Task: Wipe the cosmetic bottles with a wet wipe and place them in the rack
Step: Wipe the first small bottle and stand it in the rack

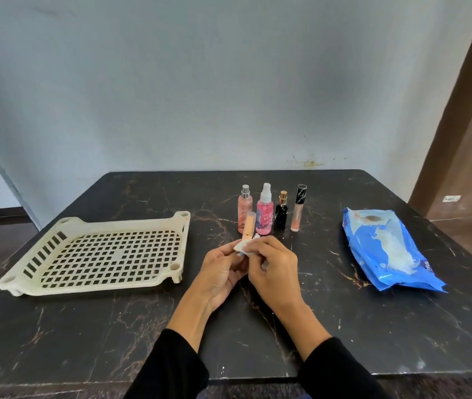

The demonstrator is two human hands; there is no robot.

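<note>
I see my left hand (pixel 223 269) gripping the lower end of a peach cosmetic tube (pixel 248 228), its base hidden in my fingers. My right hand (pixel 272 269) pinches a white wet wipe (pixel 246 246) against it; most of the wipe is covered. Just behind stand four bottles (pixel 265 210) on the dark marble table (pixel 113 326). The cream rack (pixel 108 254) lies left, the blue wipes pack (pixel 387 251) right.
</note>
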